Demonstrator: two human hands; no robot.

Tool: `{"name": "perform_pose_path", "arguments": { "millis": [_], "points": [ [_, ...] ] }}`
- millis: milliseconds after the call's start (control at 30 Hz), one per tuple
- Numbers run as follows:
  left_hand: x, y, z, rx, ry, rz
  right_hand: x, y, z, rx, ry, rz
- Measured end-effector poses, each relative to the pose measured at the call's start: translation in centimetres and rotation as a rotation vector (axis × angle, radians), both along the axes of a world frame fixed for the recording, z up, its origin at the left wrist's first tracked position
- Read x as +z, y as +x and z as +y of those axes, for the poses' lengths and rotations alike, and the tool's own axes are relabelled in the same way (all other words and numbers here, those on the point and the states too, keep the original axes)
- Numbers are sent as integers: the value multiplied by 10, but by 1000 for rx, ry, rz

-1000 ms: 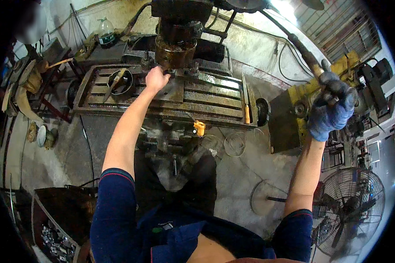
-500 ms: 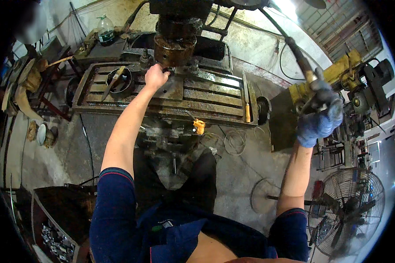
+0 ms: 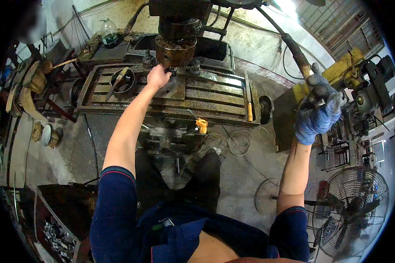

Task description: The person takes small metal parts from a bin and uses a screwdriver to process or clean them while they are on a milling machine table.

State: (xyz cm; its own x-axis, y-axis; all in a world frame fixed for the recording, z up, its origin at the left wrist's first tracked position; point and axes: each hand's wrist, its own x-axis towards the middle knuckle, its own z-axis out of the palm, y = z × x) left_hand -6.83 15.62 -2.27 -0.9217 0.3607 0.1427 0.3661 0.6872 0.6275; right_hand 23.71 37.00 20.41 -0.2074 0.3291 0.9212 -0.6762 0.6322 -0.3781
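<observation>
My bare left hand (image 3: pixel 158 78) is closed just below the round spindle head (image 3: pixel 175 48) of a heavy oily machine. What its fingers hold, if anything, is hidden under the spindle. Beneath it lies a flat plate (image 3: pixel 174 91) on the slotted machine table (image 3: pixel 215 97). At the right, my right hand (image 3: pixel 317 109), in a blue-grey glove, is curled around the end of a long dark lever (image 3: pixel 295 55) coming down from the machine.
A bowl (image 3: pixel 126 83) with a brush (image 3: pixel 116 84) in it stands on the table's left part. A yellow-handled file (image 3: pixel 249 111) lies at the right end. A yellow tool handle (image 3: pixel 201 126) hangs at the front edge. A floor fan (image 3: pixel 355 210) stands at my right.
The view has shifted slightly. My left hand stays under the spindle and my right hand stays at the lever's end, its gloved fingers slightly changed in position.
</observation>
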Motion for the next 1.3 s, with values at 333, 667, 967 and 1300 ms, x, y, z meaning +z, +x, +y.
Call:
{"name": "perform_pose_path", "arguments": {
  "millis": [333,667,967,1300],
  "points": [
    [54,26,-63,-416,-240,-66,-18,1,0,114,-158,-36],
    [199,184,-290,-337,-470,-108,-52,-6,28,-74,51,18],
    [169,334,-526,603,26,-62,-73,-6,53,-122,71,-62],
    [-24,343,-652,512,-223,-41,-69,-23,11,130,27,91]
  ]
}}
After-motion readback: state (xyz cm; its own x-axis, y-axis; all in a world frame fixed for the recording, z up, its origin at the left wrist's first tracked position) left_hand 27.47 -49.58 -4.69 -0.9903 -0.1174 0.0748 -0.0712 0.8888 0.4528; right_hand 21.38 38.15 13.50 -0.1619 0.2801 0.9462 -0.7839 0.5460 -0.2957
